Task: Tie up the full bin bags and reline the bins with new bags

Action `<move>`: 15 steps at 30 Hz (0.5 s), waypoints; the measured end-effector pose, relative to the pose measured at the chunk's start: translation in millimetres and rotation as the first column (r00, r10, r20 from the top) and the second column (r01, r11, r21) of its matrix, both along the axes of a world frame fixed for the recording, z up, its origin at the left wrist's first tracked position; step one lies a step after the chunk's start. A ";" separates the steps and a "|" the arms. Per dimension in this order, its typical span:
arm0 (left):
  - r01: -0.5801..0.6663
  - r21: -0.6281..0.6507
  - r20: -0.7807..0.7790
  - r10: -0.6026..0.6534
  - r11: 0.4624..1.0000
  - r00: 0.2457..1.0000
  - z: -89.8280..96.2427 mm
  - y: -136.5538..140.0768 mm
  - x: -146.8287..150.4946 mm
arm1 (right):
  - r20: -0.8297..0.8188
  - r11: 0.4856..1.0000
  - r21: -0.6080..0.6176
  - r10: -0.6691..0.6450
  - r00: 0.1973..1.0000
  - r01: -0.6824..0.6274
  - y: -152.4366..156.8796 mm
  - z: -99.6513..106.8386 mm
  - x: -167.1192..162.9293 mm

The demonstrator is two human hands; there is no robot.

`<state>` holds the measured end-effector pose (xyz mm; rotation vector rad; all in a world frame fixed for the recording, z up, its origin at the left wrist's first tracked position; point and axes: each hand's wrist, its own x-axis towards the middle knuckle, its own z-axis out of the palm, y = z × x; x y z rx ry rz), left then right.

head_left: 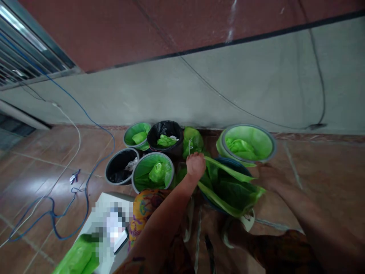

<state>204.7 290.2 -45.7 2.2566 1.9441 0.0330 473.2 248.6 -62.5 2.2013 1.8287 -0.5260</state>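
Observation:
A green plastic bag (228,190) hangs with its mouth wide inside a dark blue bin (209,199) between my feet. My left hand (196,165) is closed on the left side of the bag's rim. At the opposite side, my right hand (265,176), smeared by motion, grips the rim, which is stretched between both hands. Just behind stands a grey-rimmed bin (272,146) lined with green plastic, a crumpled green bag (241,148) inside it. Beside my left hand a filled-out green bag (192,139) leans near the wall.
Left stand several lined bins, including a black-lined bin (152,133) and a green-lined bin (137,182). A white box (105,201) carries a phone (121,241) and a green plastic roll (75,257). A blue cable (85,190) loops over the tiled floor. The wall (228,83) runs behind.

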 end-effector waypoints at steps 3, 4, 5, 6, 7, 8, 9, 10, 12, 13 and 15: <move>0.076 0.014 0.028 -0.076 0.997 0.997 1.6 -3.6 8.6 | -0.076 0.979 0.133 0.166 0.983 -0.155 2.3 14.4 -27.0; 0.096 0.017 0.038 -0.097 0.995 0.995 3.3 -4.5 11.5 | -0.137 0.964 0.173 0.229 0.964 -0.204 2.8 17.9 -37.3; 0.117 0.021 0.049 -0.118 0.993 0.992 5.3 -5.1 14.3 | -0.185 0.947 0.204 0.286 0.940 -0.248 3.0 20.8 -47.4; 0.139 0.028 0.060 -0.141 0.990 0.988 7.4 -5.6 16.8 | -0.211 0.930 0.229 0.334 0.918 -0.286 2.9 23.2 -56.8; 0.163 0.037 0.072 -0.165 0.986 0.984 9.5 -6.0 18.9 | -0.212 0.917 0.248 0.366 0.906 -0.312 2.7 25.2 -65.0; 0.189 0.047 0.082 -0.192 0.981 0.978 11.3 -6.4 20.5 | -0.196 0.908 0.258 0.385 0.902 -0.331 2.6 26.8 -71.2; 0.214 0.056 0.091 -0.218 0.975 0.972 12.7 -6.7 21.6 | -0.173 0.902 0.264 0.392 0.904 -0.341 2.7 28.2 -75.2; 0.235 0.062 0.097 -0.240 0.970 0.966 13.5 -6.9 22.1 | -0.154 0.904 0.265 0.382 0.911 -0.335 3.1 29.4 -76.9; 0.260 0.061 0.099 -0.265 0.964 0.959 13.3 -6.7 21.1 | -0.143 0.928 0.254 0.315 0.938 -0.272 5.4 31.8 -73.8; 0.260 0.053 0.094 -0.264 0.964 0.960 12.5 -6.1 19.7 | -0.148 0.943 0.246 0.267 0.952 -0.226 7.2 33.2 -69.9; 0.235 0.029 0.071 -0.236 0.972 0.969 9.7 -3.9 15.4 | -0.159 0.963 0.229 0.179 0.971 -0.140 11.8 36.8 -60.2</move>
